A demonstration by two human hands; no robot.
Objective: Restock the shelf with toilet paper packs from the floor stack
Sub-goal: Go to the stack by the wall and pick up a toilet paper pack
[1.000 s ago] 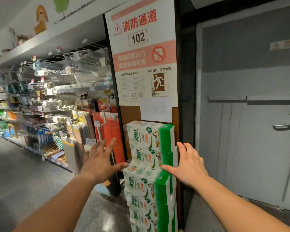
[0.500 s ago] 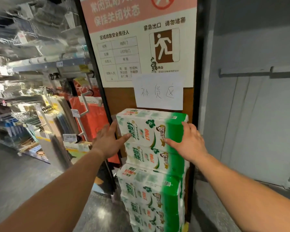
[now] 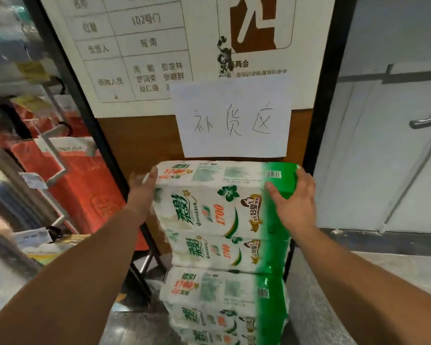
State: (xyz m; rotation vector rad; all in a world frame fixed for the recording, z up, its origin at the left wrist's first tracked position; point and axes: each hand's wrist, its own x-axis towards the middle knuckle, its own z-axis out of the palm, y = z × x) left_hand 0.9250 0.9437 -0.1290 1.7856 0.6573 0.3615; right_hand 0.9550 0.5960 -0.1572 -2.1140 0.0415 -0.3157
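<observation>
Both hands flanking top pack

I'm in a retail shop: packed merchandise shelving with price tags on my left, stacked green-and-white toilet paper packs, handwritten white paper restock sign above.

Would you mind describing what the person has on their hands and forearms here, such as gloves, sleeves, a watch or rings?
Nothing is worn that shows. The left hand and right hand are bare, without gloves, and no ring is visible on either. Both forearms are uncovered from the wrist down to the picture's lower edge, with no sleeve cuff, watch or wristband in sight.
</observation>
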